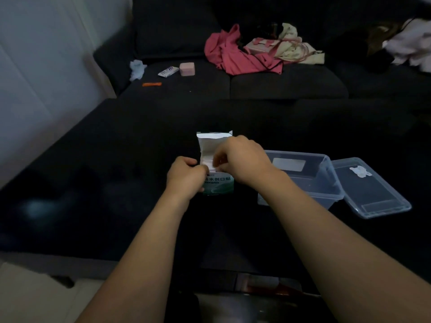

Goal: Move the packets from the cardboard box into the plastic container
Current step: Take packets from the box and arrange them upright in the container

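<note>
A small white and green cardboard box (219, 183) stands on the dark sofa seat, its top flap (213, 138) folded open. My left hand (186, 177) grips the box's left side. My right hand (242, 159) reaches into the opening and pinches the pale packets (207, 159) inside. The clear plastic container (300, 176) sits open just to the right of the box, with a pale packet lying in it.
The container's clear lid (370, 187) lies to its right with a white sticker on it. At the sofa's back lie a pink garment (235, 54), a cream bag (286, 46), a pink block (187, 69), a small tube (168, 72) and an orange item (151, 84).
</note>
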Motion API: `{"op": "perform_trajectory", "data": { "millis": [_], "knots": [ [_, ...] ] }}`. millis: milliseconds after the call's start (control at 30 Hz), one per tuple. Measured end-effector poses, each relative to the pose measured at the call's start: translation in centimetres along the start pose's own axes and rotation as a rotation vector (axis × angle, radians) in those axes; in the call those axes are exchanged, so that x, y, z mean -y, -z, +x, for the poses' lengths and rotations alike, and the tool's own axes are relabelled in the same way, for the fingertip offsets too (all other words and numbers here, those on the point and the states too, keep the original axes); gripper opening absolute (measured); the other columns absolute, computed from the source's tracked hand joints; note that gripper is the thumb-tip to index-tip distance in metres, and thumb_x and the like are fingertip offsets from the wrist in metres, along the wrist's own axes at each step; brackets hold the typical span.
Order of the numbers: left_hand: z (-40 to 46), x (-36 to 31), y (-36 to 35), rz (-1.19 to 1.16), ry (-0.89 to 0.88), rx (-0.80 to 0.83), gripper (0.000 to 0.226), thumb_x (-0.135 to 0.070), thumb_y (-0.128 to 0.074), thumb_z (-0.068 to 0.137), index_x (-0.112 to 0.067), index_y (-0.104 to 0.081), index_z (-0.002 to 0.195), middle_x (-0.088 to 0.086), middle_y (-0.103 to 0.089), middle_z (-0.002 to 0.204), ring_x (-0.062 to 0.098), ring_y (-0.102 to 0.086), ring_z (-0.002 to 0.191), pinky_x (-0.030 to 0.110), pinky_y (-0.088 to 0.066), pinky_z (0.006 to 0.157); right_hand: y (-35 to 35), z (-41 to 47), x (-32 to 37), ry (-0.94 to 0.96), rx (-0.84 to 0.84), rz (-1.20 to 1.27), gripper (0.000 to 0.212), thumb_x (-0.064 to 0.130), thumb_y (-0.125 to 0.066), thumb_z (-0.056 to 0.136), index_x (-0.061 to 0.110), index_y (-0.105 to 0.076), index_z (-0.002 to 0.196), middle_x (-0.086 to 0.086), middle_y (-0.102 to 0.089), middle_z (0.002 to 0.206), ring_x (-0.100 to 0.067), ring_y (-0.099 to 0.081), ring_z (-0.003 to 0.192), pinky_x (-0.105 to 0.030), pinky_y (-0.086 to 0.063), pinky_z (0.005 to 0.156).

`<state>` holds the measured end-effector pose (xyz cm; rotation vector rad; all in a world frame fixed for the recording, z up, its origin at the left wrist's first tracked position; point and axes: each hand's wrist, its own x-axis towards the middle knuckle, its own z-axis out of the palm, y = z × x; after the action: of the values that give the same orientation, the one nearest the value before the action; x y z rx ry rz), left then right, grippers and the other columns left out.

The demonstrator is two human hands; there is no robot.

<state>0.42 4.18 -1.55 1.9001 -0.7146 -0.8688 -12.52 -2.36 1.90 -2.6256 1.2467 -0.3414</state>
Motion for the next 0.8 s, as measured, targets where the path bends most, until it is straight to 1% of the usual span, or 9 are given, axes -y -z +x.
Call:
{"op": "perform_trajectory", "data": {
  "millis": [133, 200, 300, 367, 433, 533, 600, 700, 800],
  "knots": [
    [0.0, -0.1, -0.1, -0.033, 0.019, 0.025, 0.030, -0.017, -0.069, 0.089, -0.015, -0.058, 0.117, 0.008, -0.065, 0.111, 0.018, -0.066, 0.081, 0.036, -0.062, 0.074, -0.3, 0.7, 0.0, 0.004, 0.048, 0.021, 0.007, 0.027, -0.076, 0.086, 0.030, -0.075, 0.092, 0.002, -0.070, 0.103, -0.017, -0.065, 0.092, -0.032, -0.052, 0.073],
    [0.0, 0.0, -0.1, -0.036, 0.011, 0.016, 0.028, -0.019, -0.069, 0.090, -0.016, -0.058, 0.116, 0.007, -0.065, 0.109, 0.018, -0.067, 0.078, 0.039, -0.063, 0.076, -0.5, 0.9, 0.0, 0.001, 0.054, 0.025, 0.006, 0.028, -0.075, 0.086, 0.027, -0.076, 0.092, 0.001, -0.071, 0.103, -0.017, -0.066, 0.093, -0.035, -0.056, 0.077],
    [-0.1, 0.0, 0.0, -0.041, 0.010, 0.012, 0.026, -0.020, -0.069, 0.090, -0.016, -0.058, 0.114, 0.007, -0.066, 0.110, 0.019, -0.067, 0.081, 0.037, -0.062, 0.074, -0.5, 0.9, -0.3, -0.003, 0.040, 0.047, 0.006, 0.026, -0.075, 0.087, 0.025, -0.076, 0.092, 0.000, -0.070, 0.101, -0.018, -0.065, 0.092, -0.036, -0.056, 0.077],
    [-0.1, -0.1, 0.1, -0.041, 0.004, 0.021, 0.028, -0.019, -0.069, 0.091, -0.016, -0.058, 0.116, 0.007, -0.065, 0.112, 0.018, -0.067, 0.087, 0.033, -0.060, 0.069, -0.1, 0.9, -0.6, -0.026, 0.054, 0.103, 0.003, 0.025, -0.076, 0.086, 0.025, -0.076, 0.089, 0.002, -0.069, 0.097, -0.018, -0.065, 0.091, -0.034, -0.054, 0.075],
    [-0.1, -0.1, 0.2, -0.046, -0.003, 0.027, 0.031, -0.019, -0.069, 0.091, -0.017, -0.057, 0.120, 0.005, -0.064, 0.113, 0.017, -0.065, 0.092, 0.030, -0.058, 0.068, 0.2, 0.9, -0.8, -0.035, 0.040, 0.118, 0.001, 0.025, -0.075, 0.087, 0.026, -0.075, 0.088, 0.003, -0.065, 0.094, -0.017, -0.063, 0.090, -0.032, -0.051, 0.073],
    [0.0, 0.0, 0.2, -0.056, -0.036, 0.025, 0.035, -0.018, -0.072, 0.091, -0.017, -0.056, 0.122, 0.004, -0.064, 0.112, 0.017, -0.066, 0.095, 0.031, -0.057, 0.070, 0.1, 0.6, -0.8, -0.022, 0.005, 0.087, 0.004, 0.024, -0.072, 0.090, 0.026, -0.075, 0.091, 0.002, -0.067, 0.098, -0.017, -0.063, 0.089, -0.032, -0.050, 0.073],
    [0.0, 0.2, 0.0, -0.063, -0.072, 0.018, 0.036, -0.017, -0.072, 0.091, -0.015, -0.056, 0.123, 0.005, -0.067, 0.109, 0.017, -0.067, 0.095, 0.032, -0.057, 0.072, 0.0, 0.4, -0.6, -0.010, 0.026, 0.049, 0.003, 0.026, -0.072, 0.089, 0.026, -0.075, 0.090, 0.000, -0.069, 0.099, -0.019, -0.065, 0.088, -0.036, -0.055, 0.075],
    [0.0, 0.3, -0.3, -0.067, -0.093, 0.017, 0.034, -0.016, -0.071, 0.092, -0.014, -0.055, 0.122, 0.005, -0.068, 0.108, 0.017, -0.067, 0.095, 0.037, -0.059, 0.081, 0.1, 0.2, -0.2, 0.004, 0.067, -0.023, 0.010, 0.029, -0.070, 0.090, 0.025, -0.075, 0.099, -0.002, -0.069, 0.104, -0.021, -0.066, 0.092, -0.041, -0.057, 0.081],
    [0.0, 0.2, -0.3, -0.057, -0.089, 0.015, 0.033, -0.016, -0.071, 0.092, -0.016, -0.056, 0.121, 0.004, -0.067, 0.108, 0.018, -0.067, 0.097, 0.041, -0.060, 0.087, 0.3, 0.2, 0.1, 0.021, 0.106, -0.044, 0.013, 0.028, -0.068, 0.093, 0.026, -0.074, 0.104, -0.002, -0.068, 0.108, -0.022, -0.065, 0.097, -0.038, -0.054, 0.080]
  ]
}}
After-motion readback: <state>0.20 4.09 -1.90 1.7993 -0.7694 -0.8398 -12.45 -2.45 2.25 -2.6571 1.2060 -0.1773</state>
